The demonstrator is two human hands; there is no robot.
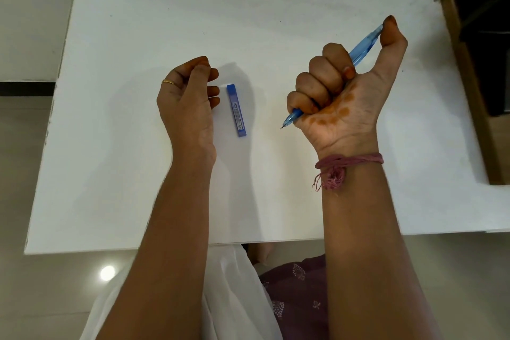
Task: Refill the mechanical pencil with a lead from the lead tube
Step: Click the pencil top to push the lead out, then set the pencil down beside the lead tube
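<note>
My right hand (342, 91) is fisted around a translucent blue mechanical pencil (365, 45), held above the white table (138, 160). Its thumb rests on the pencil's top end, and the metal tip points down and left below the fist. A blue lead tube (236, 110) lies flat on the table between my hands, lengthwise away from me. My left hand (190, 99) hovers just left of the tube with its fingers loosely curled and nothing visible in them. Its fingertips are close to the tube's far end without touching it.
A wooden piece of furniture (469, 77) with dark items on it stands along the table's right side. My lap in purple and white cloth (289, 298) shows below the table's near edge. Tiled floor lies to the left.
</note>
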